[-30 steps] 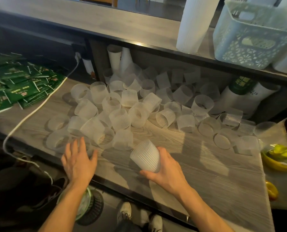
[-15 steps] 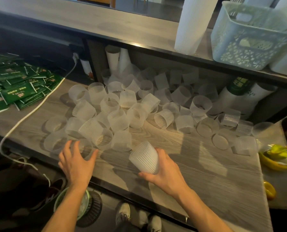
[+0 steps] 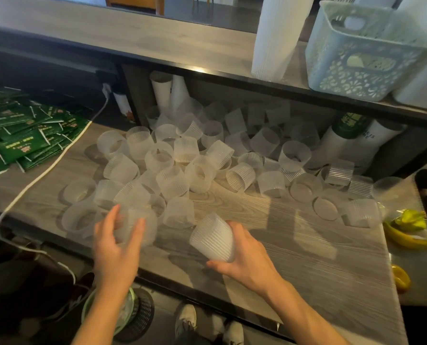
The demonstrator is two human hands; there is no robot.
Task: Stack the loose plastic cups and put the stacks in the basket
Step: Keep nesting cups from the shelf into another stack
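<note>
Several loose ribbed translucent cups (image 3: 172, 180) lie scattered over the grey wooden counter (image 3: 294, 245), some upright, some on their sides. My right hand (image 3: 247, 262) grips a ribbed cup (image 3: 213, 240) tilted to the left, just above the counter's front part. My left hand (image 3: 115, 247) has its fingers wrapped around another cup (image 3: 138, 227) at the near left edge of the pile; it looks blurred. A pale blue plastic basket (image 3: 364, 53) stands on the upper shelf at the far right.
A tall white stack of cups (image 3: 274, 36) stands left of the basket. Green packets (image 3: 21, 138) lie at the left, with a white cable (image 3: 41, 175) running along them. Paper cups (image 3: 165, 93) stand under the shelf. Yellow items (image 3: 406, 230) sit at the right edge.
My left hand has moved forward from the counter's edge and closed around a cup at the near left of the pile. My right hand keeps its cup almost in place.
</note>
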